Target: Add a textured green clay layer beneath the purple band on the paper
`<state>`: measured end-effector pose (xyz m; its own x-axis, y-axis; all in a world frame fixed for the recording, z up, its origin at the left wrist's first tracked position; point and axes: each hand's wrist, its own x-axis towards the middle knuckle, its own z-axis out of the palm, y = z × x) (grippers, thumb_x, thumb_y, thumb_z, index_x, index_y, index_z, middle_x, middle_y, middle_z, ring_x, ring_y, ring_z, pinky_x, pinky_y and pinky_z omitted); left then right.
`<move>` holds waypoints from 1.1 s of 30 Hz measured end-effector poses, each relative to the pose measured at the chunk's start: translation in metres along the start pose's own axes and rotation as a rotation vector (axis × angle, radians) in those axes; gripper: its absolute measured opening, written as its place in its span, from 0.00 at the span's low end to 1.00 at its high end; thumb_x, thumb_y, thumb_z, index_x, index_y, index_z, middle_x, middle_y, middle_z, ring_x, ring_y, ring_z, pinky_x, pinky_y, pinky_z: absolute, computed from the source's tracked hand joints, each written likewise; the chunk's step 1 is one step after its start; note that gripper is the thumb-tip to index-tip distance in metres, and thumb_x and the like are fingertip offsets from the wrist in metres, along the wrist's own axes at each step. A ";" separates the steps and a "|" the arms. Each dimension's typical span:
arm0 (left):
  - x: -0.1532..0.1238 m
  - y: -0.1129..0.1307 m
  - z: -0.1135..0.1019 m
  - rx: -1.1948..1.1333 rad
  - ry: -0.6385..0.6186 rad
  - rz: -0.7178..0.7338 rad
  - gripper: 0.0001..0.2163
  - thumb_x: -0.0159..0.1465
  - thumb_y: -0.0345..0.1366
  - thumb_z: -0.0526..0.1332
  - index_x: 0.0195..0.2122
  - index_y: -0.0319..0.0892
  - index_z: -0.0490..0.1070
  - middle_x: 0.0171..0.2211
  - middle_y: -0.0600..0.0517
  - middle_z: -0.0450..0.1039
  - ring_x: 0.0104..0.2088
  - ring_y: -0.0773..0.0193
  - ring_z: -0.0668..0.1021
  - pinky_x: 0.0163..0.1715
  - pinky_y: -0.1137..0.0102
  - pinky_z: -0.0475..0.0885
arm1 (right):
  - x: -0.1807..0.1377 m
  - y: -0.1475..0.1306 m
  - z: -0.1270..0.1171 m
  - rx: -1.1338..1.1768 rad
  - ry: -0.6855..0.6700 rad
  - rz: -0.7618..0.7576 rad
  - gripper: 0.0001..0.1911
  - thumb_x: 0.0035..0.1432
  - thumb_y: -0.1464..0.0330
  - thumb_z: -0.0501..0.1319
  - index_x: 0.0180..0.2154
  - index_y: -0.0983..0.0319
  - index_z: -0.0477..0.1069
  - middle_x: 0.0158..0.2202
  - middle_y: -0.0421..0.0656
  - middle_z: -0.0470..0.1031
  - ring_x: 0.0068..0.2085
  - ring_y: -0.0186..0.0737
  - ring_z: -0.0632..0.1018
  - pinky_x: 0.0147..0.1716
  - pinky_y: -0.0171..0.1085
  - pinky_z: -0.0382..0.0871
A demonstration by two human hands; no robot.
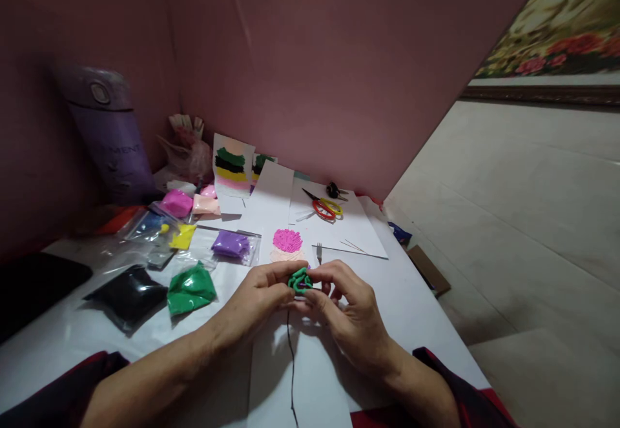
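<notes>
Between my two hands is a small lump of green modelling clay, shaped in curled strands with a bit of purple showing inside. My left hand pinches its left side between thumb and fingers. On the right side, the thumb and forefinger of my right hand close on it as well. A thin dark strand runs down from below my fingers over the white paper. Just beyond my hands lie a textured pink clay piece and a peach one, partly covered by my fingers. A small fork lies beside them.
Clay packets in green, black and purple lie to the left. Scissors, keys and thin sticks rest on paper at the back. A purple bottle stands by the wall, near a colour-striped card.
</notes>
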<state>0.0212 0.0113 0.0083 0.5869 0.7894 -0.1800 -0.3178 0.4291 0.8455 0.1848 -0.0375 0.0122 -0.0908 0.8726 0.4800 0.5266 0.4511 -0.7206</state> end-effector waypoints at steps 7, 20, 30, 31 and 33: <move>0.001 -0.003 0.001 -0.032 0.004 0.051 0.18 0.53 0.28 0.66 0.45 0.39 0.69 0.38 0.47 0.80 0.37 0.59 0.81 0.37 0.66 0.76 | 0.000 -0.002 -0.002 -0.021 0.047 -0.015 0.07 0.61 0.76 0.59 0.38 0.61 0.75 0.33 0.43 0.74 0.33 0.38 0.74 0.28 0.36 0.66; 0.005 -0.007 -0.007 0.028 -0.037 0.103 0.13 0.55 0.39 0.71 0.34 0.37 0.72 0.28 0.50 0.78 0.29 0.61 0.81 0.27 0.71 0.76 | -0.001 0.001 -0.002 0.000 0.059 0.000 0.09 0.60 0.73 0.61 0.43 0.60 0.72 0.38 0.43 0.70 0.33 0.37 0.74 0.26 0.34 0.68; 0.007 -0.005 -0.005 0.117 0.026 0.102 0.15 0.51 0.41 0.72 0.33 0.36 0.74 0.24 0.51 0.77 0.21 0.66 0.77 0.20 0.75 0.70 | -0.001 0.000 0.000 -0.003 0.036 0.068 0.06 0.60 0.71 0.61 0.41 0.61 0.71 0.35 0.42 0.74 0.32 0.38 0.75 0.27 0.36 0.68; 0.006 -0.004 -0.005 0.128 0.035 0.108 0.15 0.51 0.41 0.72 0.33 0.36 0.74 0.25 0.51 0.77 0.21 0.67 0.77 0.19 0.76 0.69 | -0.001 0.000 0.000 -0.002 0.031 0.071 0.05 0.61 0.71 0.60 0.41 0.61 0.71 0.35 0.42 0.74 0.33 0.38 0.76 0.28 0.36 0.67; 0.005 -0.003 -0.004 0.151 0.050 0.120 0.14 0.52 0.41 0.71 0.34 0.37 0.74 0.27 0.50 0.77 0.21 0.67 0.77 0.19 0.76 0.68 | -0.001 -0.001 -0.001 0.009 0.026 0.076 0.05 0.62 0.71 0.59 0.40 0.61 0.71 0.34 0.42 0.75 0.34 0.38 0.76 0.29 0.37 0.68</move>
<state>0.0223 0.0156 0.0028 0.5125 0.8534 -0.0949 -0.2656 0.2627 0.9276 0.1852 -0.0388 0.0129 -0.0285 0.8992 0.4366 0.5238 0.3855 -0.7597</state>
